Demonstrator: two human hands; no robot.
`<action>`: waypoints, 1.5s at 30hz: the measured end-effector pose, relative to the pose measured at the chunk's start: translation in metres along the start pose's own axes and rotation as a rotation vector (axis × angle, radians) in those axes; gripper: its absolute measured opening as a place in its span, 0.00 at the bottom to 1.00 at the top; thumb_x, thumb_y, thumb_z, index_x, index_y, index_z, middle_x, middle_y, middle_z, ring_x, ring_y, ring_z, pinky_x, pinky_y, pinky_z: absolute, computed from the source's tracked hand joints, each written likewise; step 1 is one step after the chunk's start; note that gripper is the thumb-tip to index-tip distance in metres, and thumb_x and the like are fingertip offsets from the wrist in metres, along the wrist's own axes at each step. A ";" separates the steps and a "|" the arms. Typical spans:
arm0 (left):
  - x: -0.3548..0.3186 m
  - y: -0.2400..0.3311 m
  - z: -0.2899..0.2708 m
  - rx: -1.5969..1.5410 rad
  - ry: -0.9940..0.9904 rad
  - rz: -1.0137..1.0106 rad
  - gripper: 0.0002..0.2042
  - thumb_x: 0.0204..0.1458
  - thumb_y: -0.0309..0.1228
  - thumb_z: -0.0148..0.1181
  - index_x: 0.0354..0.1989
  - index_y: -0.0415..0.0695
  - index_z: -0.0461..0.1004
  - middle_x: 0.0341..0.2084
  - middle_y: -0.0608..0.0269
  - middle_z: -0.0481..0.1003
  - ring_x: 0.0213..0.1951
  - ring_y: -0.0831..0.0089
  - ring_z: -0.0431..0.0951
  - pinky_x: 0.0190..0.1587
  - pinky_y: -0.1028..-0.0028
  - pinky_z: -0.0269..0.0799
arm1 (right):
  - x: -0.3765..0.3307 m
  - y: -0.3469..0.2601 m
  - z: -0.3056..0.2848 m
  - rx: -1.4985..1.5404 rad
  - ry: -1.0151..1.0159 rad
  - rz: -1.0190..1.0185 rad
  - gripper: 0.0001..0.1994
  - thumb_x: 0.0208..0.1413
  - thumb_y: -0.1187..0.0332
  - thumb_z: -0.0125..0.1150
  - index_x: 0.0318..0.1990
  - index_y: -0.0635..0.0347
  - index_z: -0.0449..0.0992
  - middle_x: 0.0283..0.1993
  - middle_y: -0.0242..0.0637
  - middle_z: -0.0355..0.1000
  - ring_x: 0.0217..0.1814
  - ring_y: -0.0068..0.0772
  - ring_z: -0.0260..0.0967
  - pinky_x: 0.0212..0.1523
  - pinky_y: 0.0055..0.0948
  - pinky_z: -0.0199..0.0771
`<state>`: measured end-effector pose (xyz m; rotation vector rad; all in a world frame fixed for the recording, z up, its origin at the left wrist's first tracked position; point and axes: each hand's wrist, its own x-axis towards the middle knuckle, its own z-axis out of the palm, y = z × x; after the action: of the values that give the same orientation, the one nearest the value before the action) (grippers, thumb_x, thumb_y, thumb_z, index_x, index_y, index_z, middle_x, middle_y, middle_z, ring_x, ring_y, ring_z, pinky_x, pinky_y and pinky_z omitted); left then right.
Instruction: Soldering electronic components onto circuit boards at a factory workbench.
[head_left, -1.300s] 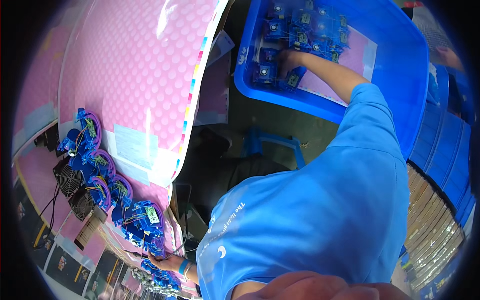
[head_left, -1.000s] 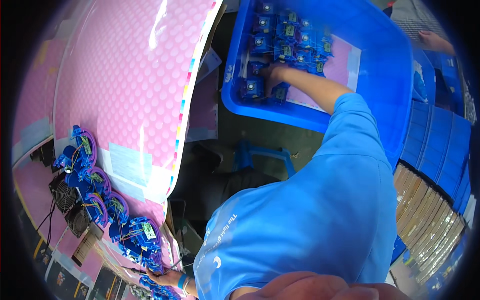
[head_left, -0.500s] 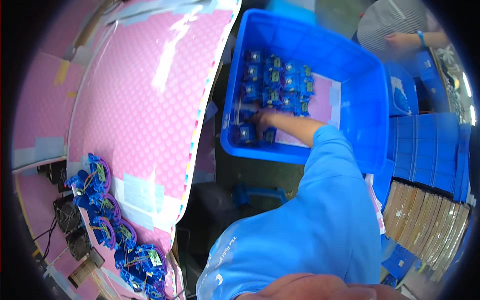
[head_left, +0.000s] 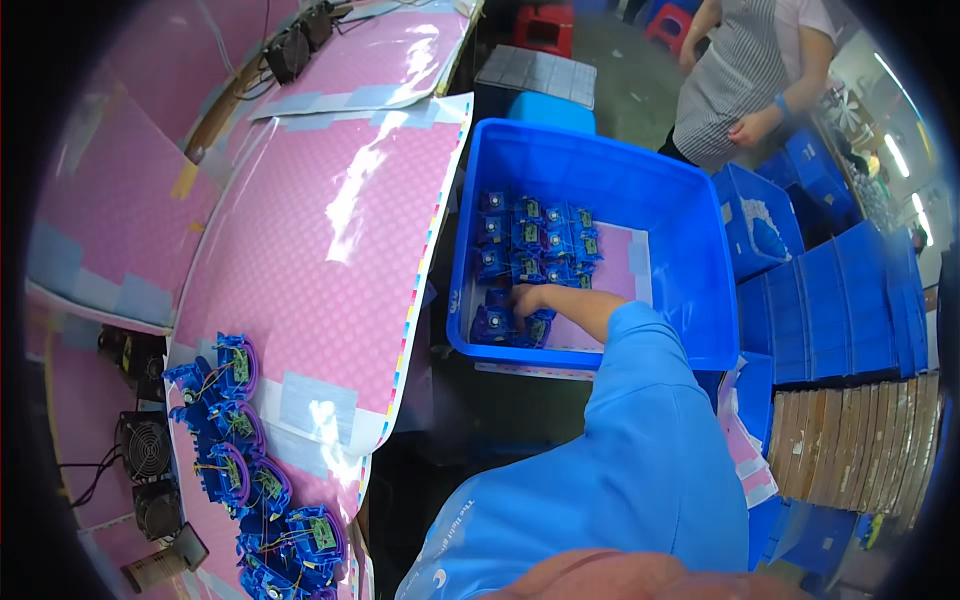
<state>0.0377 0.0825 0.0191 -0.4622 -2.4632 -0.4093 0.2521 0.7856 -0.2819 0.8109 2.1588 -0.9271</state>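
a person's right hand (head_left: pixel 527 300), fingers curled down onto blue parts (head_left: pixel 500 325) at the near end of a blue bin (head_left: pixel 690 215), center frame; grip unclear.

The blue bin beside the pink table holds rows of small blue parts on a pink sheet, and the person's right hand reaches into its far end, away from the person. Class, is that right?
Not quite. The head view shows the right hand on the small blue parts at the near end of the blue bin, closest to the person. The pink sheet and pink table are as stated.
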 end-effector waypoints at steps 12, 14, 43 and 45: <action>0.035 -0.031 0.013 -0.475 0.318 0.808 0.12 0.57 0.28 0.62 0.43 0.30 0.80 0.32 0.43 0.81 0.37 0.51 0.80 0.45 0.57 0.75 | -0.192 -0.029 -0.076 0.209 0.480 0.033 0.40 0.24 0.68 0.85 0.54 0.67 0.80 0.51 0.48 0.80 0.54 0.38 0.78 0.52 0.33 0.77; 0.009 -0.014 0.004 -0.009 0.074 0.066 0.11 0.58 0.28 0.61 0.42 0.31 0.81 0.29 0.45 0.81 0.29 0.57 0.78 0.37 0.59 0.73 | -0.233 -0.031 -0.095 0.356 0.450 -0.070 0.34 0.27 0.71 0.83 0.51 0.66 0.81 0.46 0.44 0.82 0.48 0.33 0.79 0.48 0.32 0.78; -0.009 -0.020 0.000 -1.362 0.284 -0.890 0.10 0.65 0.25 0.54 0.43 0.32 0.81 0.38 0.63 0.81 0.19 0.92 0.61 0.20 0.86 0.54 | -0.181 -0.500 -0.179 -0.075 0.445 -0.663 0.44 0.42 0.62 0.78 0.69 0.65 0.65 0.62 0.45 0.73 0.61 0.35 0.72 0.60 0.34 0.72; -0.010 -0.024 0.002 -1.398 0.287 -0.882 0.11 0.66 0.26 0.54 0.43 0.32 0.81 0.39 0.62 0.82 0.19 0.91 0.62 0.19 0.86 0.55 | -0.162 -0.489 -0.184 -0.365 0.683 -0.677 0.47 0.44 0.53 0.78 0.72 0.62 0.64 0.69 0.45 0.67 0.67 0.38 0.68 0.65 0.34 0.69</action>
<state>0.0343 0.0602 0.0071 0.2347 -1.5930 -2.3450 -0.0674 0.6105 0.1256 0.2003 3.1868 -0.5421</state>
